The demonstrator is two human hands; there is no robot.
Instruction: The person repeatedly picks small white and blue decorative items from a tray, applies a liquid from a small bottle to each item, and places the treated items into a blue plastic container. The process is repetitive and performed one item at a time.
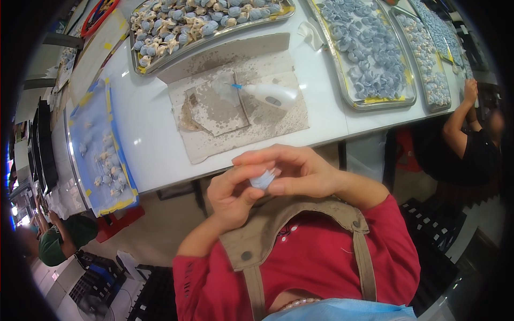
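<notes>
Close to my chest, at the table's near edge, both hands meet around a small pale-blue piece (262, 181) with a cream part showing at its top. My left hand (229, 193) pinches it between thumb and fingers. My right hand (308, 172) is curled over it from the other side, its thumb against the piece and its fingers arched above. Beyond the hands, a white bottle-shaped tool with a blue tip (272, 96) lies on a stained cardboard sheet (214, 148). The fingers hide much of the piece.
A metal tray (292, 9) of blue-and-cream pieces sits at the back. To the right are a tray (412, 101) of pale-blue curved shells and another tray (445, 106) of small pieces. A blue-lined tray (85, 152) is at left. People sit at both sides.
</notes>
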